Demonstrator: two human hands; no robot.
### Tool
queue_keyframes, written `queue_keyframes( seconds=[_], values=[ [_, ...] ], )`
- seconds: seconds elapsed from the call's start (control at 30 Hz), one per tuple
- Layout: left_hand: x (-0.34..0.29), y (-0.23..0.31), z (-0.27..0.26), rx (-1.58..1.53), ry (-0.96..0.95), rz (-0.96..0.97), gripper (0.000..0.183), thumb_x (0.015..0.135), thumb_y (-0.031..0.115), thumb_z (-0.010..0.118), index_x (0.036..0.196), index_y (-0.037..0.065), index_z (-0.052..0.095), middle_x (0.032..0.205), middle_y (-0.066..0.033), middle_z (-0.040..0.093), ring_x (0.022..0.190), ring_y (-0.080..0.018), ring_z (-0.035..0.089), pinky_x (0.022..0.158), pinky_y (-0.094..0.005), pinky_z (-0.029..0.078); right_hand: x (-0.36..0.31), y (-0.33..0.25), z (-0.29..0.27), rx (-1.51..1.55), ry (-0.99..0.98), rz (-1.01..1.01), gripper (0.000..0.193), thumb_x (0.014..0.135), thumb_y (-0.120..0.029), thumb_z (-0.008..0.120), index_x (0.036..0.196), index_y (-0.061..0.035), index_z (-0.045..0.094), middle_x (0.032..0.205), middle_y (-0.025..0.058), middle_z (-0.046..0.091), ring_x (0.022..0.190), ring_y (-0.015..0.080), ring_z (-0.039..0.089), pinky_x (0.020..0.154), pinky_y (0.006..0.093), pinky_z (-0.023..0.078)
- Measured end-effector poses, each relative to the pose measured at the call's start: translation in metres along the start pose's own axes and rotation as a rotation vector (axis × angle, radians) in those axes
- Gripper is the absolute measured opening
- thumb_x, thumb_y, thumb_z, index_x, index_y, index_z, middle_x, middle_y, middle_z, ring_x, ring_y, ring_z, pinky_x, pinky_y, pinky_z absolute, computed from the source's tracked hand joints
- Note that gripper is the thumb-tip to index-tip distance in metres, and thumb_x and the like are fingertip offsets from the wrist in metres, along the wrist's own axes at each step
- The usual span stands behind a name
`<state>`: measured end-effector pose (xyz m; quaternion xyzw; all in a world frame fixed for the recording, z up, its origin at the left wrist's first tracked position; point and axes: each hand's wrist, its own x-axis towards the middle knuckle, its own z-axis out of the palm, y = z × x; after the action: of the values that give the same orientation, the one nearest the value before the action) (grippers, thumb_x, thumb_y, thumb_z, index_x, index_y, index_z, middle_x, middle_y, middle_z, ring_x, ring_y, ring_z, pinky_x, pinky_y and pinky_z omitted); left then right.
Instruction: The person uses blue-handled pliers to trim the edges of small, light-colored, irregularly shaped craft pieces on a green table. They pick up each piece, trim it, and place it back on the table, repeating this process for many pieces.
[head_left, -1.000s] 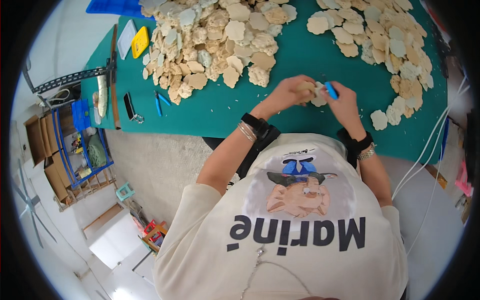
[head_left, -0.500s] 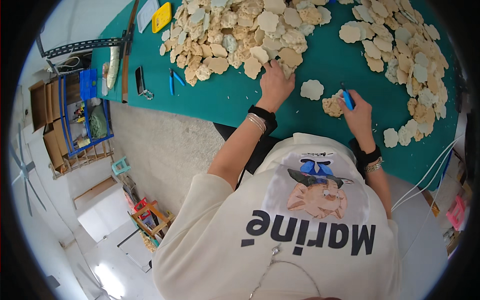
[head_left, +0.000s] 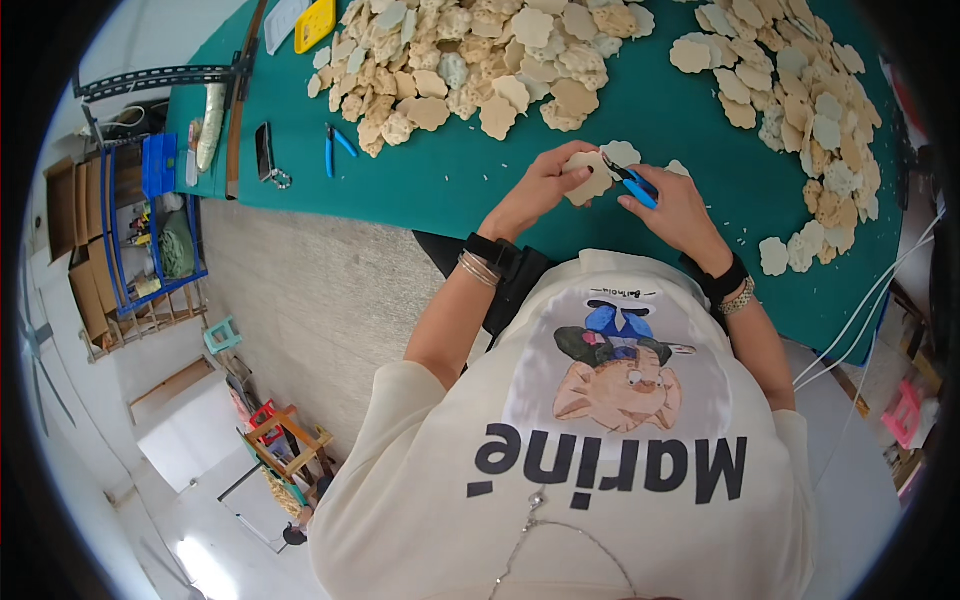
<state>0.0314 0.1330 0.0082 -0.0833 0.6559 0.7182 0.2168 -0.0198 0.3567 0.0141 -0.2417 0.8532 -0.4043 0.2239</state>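
Pinching beige scalloped disc (head_left: 589,183), right of upper centre: left hand (head_left: 548,182), nearer, on disc's left edge. Right hand (head_left: 682,212) curled round blue-handled nippers (head_left: 638,188), slanting up-left to disc's upper-right edge; contact unclear. Green tabletop (head_left: 425,175) beneath.

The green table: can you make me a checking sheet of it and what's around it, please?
Surface: green table, with small pale scraps.
Work things: wavy-edged beige piece, blue-handled cutters, large heap of pieces, smaller heap on the right.
Clutter: phone, second blue-handled tool, yellow tray.
Hands: left hand grips the piece; right hand holds the cutters by its edge.
Cables: white cables beside the table's right end.
Surroundings: teal stool, blue-framed shelf.
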Motion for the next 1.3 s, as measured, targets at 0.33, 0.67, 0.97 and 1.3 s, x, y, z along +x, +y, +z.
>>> queue_keyframes(
  seconds=[0.33,0.67,0.97,1.3],
  values=[
    [0.002,0.004,0.0,0.076,-0.045,-0.052,0.026,0.099,0.011,0.052,0.125,0.008,0.055,0.098,-0.0047,0.069,0.074,-0.0111,0.061,0.062,-0.0255,0.049,-0.007,-0.007,-0.005,-0.153,0.056,-0.046,0.038,0.08,-0.02,0.075,0.113,-0.0046,0.066,0.084,0.0142,0.066,0.07,0.0293,0.061,0.065,0.0381,0.048],
    [0.001,0.005,-0.004,0.071,-0.115,-0.102,0.025,0.1,0.013,0.051,0.125,0.009,0.054,0.096,-0.0043,0.071,0.072,-0.01,0.06,0.06,-0.0237,0.047,-0.004,-0.001,-0.002,-0.2,0.046,-0.057,0.017,0.083,-0.018,0.07,0.095,-0.0066,0.069,0.071,0.0168,0.064,0.066,0.037,0.062,0.06,0.0454,0.047],
    [0.034,-0.009,-0.017,0.683,0.084,0.16,0.027,0.092,0.017,0.063,0.115,0.003,0.066,0.11,-0.0113,0.069,0.096,-0.0215,0.063,0.083,-0.0327,0.051,0.001,0.022,-0.001,0.04,0.097,0.22,0.028,0.083,-0.025,0.072,0.103,-0.0064,0.069,0.08,0.0193,0.068,0.073,0.0389,0.065,0.064,0.0424,0.05],
    [0.032,-0.025,-0.002,1.148,0.321,0.32,0.036,0.081,-0.001,0.065,0.116,0.003,0.066,0.135,-0.0101,0.057,0.127,-0.0349,0.051,0.097,-0.0408,0.05,-0.004,0.035,-0.009,-0.051,0.248,0.153,0.03,0.083,-0.024,0.072,0.107,-0.0064,0.068,0.081,0.0199,0.067,0.071,0.0383,0.065,0.065,0.0409,0.051]
  ],
)
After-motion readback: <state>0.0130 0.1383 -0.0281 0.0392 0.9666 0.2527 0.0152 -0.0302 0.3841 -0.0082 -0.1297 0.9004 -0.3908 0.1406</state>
